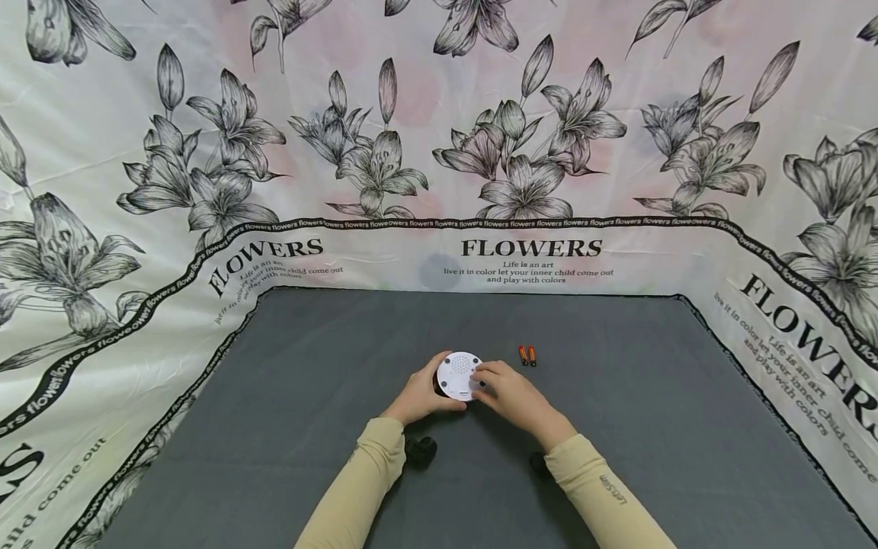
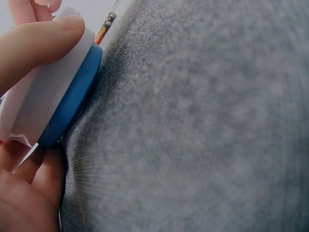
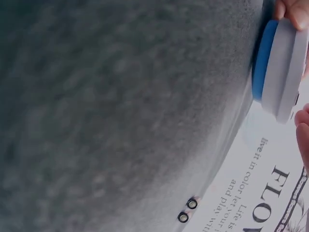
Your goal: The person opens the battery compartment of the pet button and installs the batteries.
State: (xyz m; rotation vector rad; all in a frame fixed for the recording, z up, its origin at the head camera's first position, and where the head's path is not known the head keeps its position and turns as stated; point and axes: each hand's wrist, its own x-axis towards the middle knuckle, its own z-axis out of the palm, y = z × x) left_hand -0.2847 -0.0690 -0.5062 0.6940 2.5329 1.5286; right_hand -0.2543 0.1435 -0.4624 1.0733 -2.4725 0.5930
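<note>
Both hands grasp the round white-and-blue device (image 1: 459, 375): left hand (image 1: 420, 396) steadies its nine o'clock edge, right hand (image 1: 511, 393) fingers grasp three o'clock; two batteries (image 1: 527, 355) lie at one o'clock

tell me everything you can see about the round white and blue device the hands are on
The round white and blue device is a flat puck that looks like plastic: white upper part with a patch of small holes on its face, blue lower band visible in both wrist views. It lies flat on the grey cloth, face up. The left hand grips its left edge, and the right hand touches its right edge.
</note>
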